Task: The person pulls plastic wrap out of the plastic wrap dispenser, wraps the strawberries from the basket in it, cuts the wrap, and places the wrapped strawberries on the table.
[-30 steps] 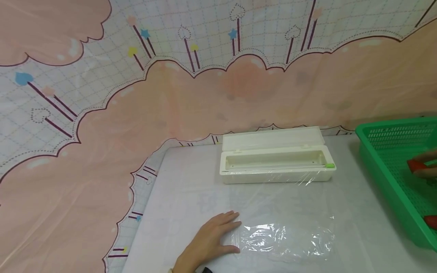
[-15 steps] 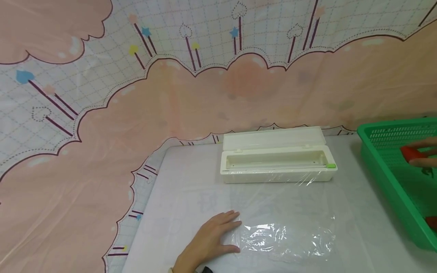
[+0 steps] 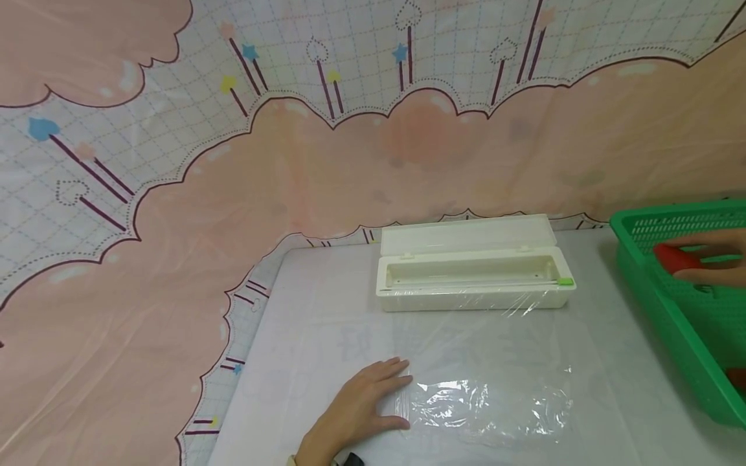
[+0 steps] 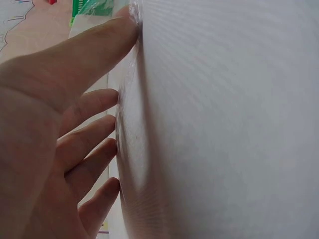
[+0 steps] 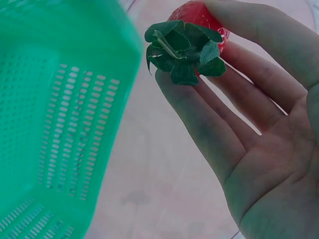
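A red strawberry with green leaves point(image 5: 184, 52) is pinched between the thumb and fingers of my right hand point(image 3: 713, 255). In the head view this hand is over the left side of the green basket point(image 3: 658, 314). My left hand point(image 3: 364, 404) rests on the table, fingers spread and thumb apart, at the left end of a sheet of clear cling film point(image 3: 449, 404). Fingertips point(image 4: 110, 97) touch the surface at the film's edge in the left wrist view. From the film's far side, the sheet runs back to a white cling film dispenser point(image 3: 472, 301).
The dispenser's lid point(image 3: 466, 238) stands raised, and a green slider point(image 3: 565, 281) sits at the right end of its cutter rail. Another red strawberry point(image 3: 737, 377) lies in the basket. A patterned cloth point(image 3: 350, 175) hangs behind the white table point(image 3: 303, 310).
My right hand has lifted the strawberry from inside the basket and moved it left toward the basket's rim. My left hand has stayed in place on the film's edge.
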`<act>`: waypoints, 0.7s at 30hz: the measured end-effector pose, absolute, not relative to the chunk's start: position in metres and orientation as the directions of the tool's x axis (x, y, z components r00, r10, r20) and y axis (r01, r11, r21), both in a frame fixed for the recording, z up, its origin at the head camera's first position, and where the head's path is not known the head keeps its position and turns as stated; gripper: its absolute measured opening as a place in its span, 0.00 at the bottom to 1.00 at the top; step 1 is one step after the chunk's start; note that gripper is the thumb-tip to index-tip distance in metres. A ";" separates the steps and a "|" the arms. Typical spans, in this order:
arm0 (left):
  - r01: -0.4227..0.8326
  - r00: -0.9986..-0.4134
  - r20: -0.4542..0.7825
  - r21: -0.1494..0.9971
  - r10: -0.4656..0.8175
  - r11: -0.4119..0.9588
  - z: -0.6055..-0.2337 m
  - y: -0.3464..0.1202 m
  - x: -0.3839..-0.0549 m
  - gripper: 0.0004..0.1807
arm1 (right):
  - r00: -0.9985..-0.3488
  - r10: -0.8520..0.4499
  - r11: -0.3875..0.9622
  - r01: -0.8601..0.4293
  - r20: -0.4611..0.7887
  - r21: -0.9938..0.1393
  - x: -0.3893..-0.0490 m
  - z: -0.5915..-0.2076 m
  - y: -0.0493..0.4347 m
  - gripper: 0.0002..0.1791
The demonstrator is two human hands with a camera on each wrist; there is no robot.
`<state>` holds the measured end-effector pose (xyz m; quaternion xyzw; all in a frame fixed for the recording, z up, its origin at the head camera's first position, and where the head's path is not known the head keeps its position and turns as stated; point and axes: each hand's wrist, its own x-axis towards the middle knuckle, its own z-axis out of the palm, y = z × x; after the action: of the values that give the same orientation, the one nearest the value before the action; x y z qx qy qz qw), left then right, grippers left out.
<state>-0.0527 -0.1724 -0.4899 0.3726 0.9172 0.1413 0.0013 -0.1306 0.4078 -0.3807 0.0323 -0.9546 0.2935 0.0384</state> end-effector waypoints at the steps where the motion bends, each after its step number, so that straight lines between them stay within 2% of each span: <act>1: 0.685 -0.721 0.105 0.258 0.685 0.681 -0.490 -0.172 -0.053 0.38 | -0.992 -0.052 0.820 -0.107 0.114 -0.562 -0.130 -0.378 0.404 0.26; 4: 0.687 -0.719 0.106 0.255 0.687 0.680 -0.490 -0.173 -0.053 0.38 | -0.978 -0.110 0.798 -0.192 0.175 -0.572 -0.125 -0.373 0.394 0.27; 11: 0.669 -0.732 0.078 0.272 0.676 0.692 -0.490 -0.171 -0.052 0.37 | -0.916 -0.235 0.821 -0.366 0.326 -0.439 -0.112 -0.370 0.366 0.27; 21: 0.656 -0.743 0.074 0.275 0.665 0.703 -0.489 -0.171 -0.050 0.38 | -0.889 -0.314 0.806 -0.435 0.334 -0.401 -0.098 -0.364 0.330 0.31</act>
<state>-0.0504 -0.1708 -0.4894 0.3580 0.9225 0.1433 0.0153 -0.0976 0.3296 -0.3636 0.1988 -0.9418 0.2396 0.1268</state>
